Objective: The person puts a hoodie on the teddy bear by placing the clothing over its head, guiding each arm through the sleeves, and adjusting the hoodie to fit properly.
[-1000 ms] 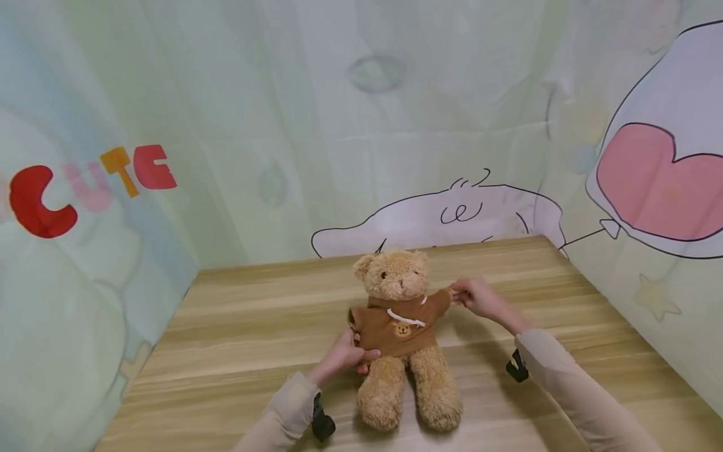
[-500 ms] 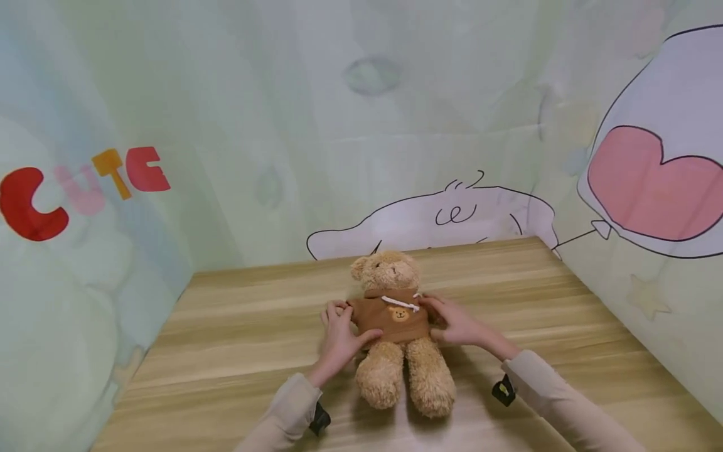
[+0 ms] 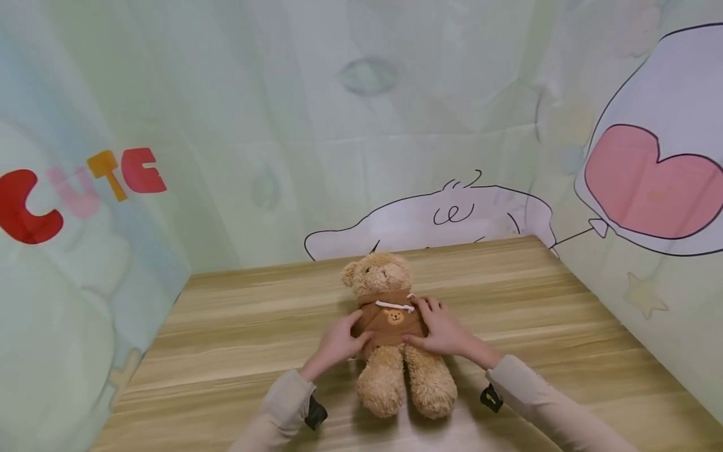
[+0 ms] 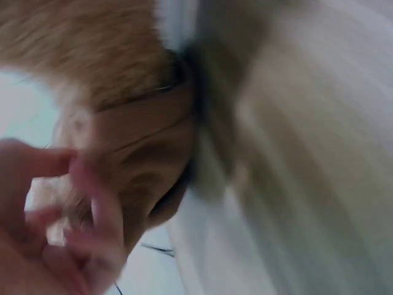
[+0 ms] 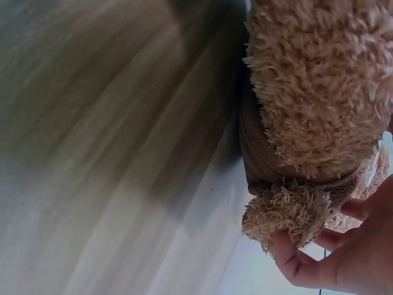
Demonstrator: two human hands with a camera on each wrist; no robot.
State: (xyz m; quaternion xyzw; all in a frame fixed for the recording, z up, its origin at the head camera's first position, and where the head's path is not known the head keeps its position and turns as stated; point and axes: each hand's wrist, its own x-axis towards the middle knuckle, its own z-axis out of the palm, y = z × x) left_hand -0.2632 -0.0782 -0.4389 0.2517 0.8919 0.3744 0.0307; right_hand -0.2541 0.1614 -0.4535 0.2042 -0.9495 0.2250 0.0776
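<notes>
A light-brown plush teddy bear [image 3: 388, 361] lies on its back on the wooden table [image 3: 254, 314] in the head view, head away from me. It wears a brown shirt [image 3: 384, 334] with a white cord and a small bear-face patch. My left hand [image 3: 337, 339] grips one side of the bear, thumb over the shirt's hem. On the opposite side my right hand [image 3: 446, 329] holds it, thumb at the hem and fingers at the chest. The right wrist view shows fingers curled by the furry paw [image 5: 288, 215]. Motion blurs the left wrist view, where fingers [image 4: 104, 215] overlap the shirt.
Behind the table hangs a pale printed curtain [image 3: 254, 138]. On the left it bears coloured letters, and on the right a balloon with a pink heart [image 3: 649, 182]. Dark cameras [image 3: 315, 412] sit at both wrists by the beige sleeves.
The right hand has let go of the bear's outstretched arm and come in to its side. The left hand has shifted along the shirt's side. The bear now lies flatter, arms lowered.
</notes>
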